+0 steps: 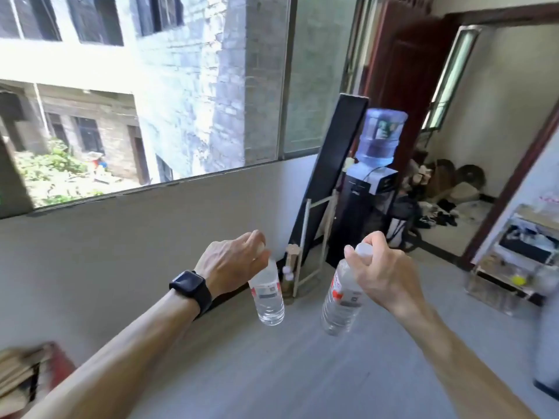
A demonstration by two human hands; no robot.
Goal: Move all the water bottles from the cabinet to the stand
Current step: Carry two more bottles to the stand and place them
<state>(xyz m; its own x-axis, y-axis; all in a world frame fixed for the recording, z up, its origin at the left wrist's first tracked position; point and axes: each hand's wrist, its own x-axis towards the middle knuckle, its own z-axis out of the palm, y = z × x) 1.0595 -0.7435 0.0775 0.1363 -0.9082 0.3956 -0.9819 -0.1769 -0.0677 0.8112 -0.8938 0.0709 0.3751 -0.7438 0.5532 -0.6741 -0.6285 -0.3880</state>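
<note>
My left hand [233, 261], with a black watch on the wrist, grips a clear water bottle [269, 294] by its neck, and the bottle hangs down above the grey floor. A second clear water bottle [340, 297] with a red and white label hangs tilted from my right hand [382, 267], which holds it at the cap end. Both bottles are in mid-air in the middle of the view. A small wooden stand [292, 267] with white-capped bottles on it stands by the wall just beyond the left bottle.
A water dispenser [367, 189] with a blue jug stands ahead beside a leaning black panel [329, 176]. A large window fills the upper left. A low shelf unit [514, 261] is at the right, next to a doorway with clutter on the floor.
</note>
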